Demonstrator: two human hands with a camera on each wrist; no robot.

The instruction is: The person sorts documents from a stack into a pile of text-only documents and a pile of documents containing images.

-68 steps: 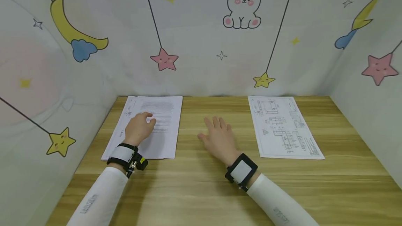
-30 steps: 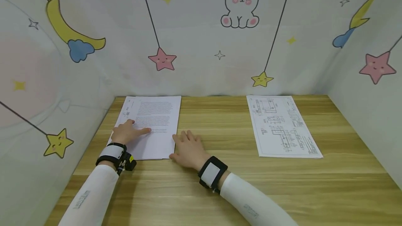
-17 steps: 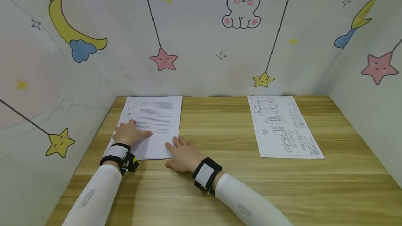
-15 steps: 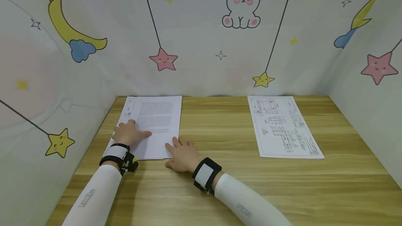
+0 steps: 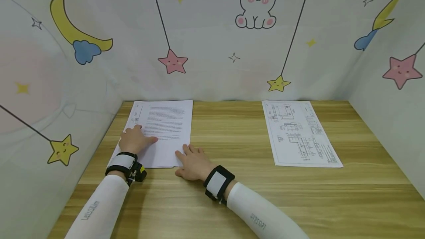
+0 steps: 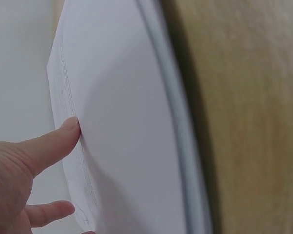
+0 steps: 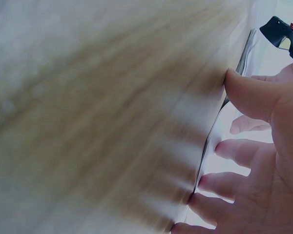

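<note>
A stack of white printed paper (image 5: 167, 154) lies at the table's back left, its top sheet covered in lines of text. On its left part rests my left hand (image 5: 134, 140), thumb stretched across the page toward the text. The left wrist view shows that thumb (image 6: 56, 141) touching the top sheet and the stack's thick near edge. My right hand (image 5: 195, 164) is at the near right corner, fingers spread along the side. In the right wrist view the fingertips (image 7: 207, 207) touch the paper's edge, with the thumb (image 7: 246, 92) by the near side.
A second white sheet or stack with technical drawings (image 5: 300, 135) lies at the back right of the wooden table (image 5: 229, 121). White cloth walls (image 5: 212, 80) printed with cartoons enclose the back and both sides. Each wrist wears a camera strap (image 5: 219, 183).
Over two seconds my left hand has shifted left and nearer on the stack. My right hand has come left from mid-table to the stack's near corner. Both have barely moved since half a second ago.
</note>
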